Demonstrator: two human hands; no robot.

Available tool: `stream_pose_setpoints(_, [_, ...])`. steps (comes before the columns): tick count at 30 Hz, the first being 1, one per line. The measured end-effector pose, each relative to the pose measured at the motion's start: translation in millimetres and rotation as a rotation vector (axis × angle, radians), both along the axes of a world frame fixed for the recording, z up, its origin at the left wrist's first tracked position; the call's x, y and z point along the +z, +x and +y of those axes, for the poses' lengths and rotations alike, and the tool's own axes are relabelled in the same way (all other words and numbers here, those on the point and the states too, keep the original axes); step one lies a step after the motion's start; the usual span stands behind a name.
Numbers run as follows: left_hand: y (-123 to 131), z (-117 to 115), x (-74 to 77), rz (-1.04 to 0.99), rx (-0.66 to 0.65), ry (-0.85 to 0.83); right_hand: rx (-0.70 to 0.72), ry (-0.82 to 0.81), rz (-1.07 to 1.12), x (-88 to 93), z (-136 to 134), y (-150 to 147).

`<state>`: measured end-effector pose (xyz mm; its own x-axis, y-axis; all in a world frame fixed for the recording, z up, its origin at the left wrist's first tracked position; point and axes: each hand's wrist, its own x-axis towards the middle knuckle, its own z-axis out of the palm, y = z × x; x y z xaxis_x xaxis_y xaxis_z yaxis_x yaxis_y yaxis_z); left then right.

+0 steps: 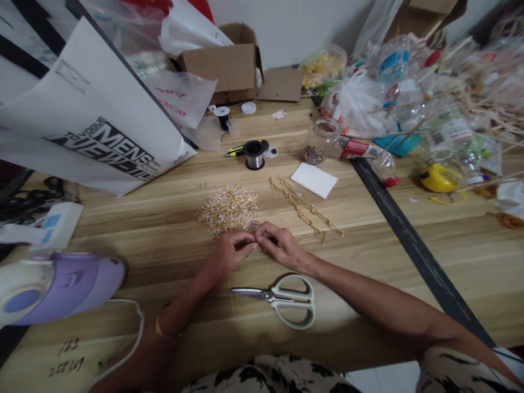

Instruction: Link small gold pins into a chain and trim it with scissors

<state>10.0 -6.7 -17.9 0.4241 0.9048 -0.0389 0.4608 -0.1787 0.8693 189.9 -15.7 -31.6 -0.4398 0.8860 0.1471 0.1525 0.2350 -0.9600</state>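
Observation:
My left hand [235, 250] and my right hand [282, 246] meet fingertip to fingertip over the wooden table [196, 262]. Both are pinched closed on something too small to make out. Just beyond them lies a heap of small gold and silver metal pieces [229, 209], its near edge by my left fingers. Two gold chains [307, 210] with small beads or knots stretch out on the table past my right hand. Close to my body rests a pair of scissors [282, 299] with pale handles, blades pointing left.
Behind the heap stand a wire spool [254, 158], a yellow-black cutter [234, 150] and a spool of black thread [222, 117]. A white card [314, 180] and a jar of beads [320, 143] sit to the right. A purple iron-like appliance [73, 286] and large paper bag [98, 120] occupy the left.

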Motion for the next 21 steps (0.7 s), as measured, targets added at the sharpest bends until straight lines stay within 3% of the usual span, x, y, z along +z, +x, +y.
stream_pose_setpoints(10, [0.6, -0.4, -4.4, -0.007, 0.025, -0.023, 0.009, 0.019, 0.006, -3.6, -0.1, -1.6])
stream_pose_setpoints(21, [1.7, -0.9, 6.4, -0.020, 0.052, -0.045, -0.039, 0.027, -0.037, 5.3, 0.7, 0.8])
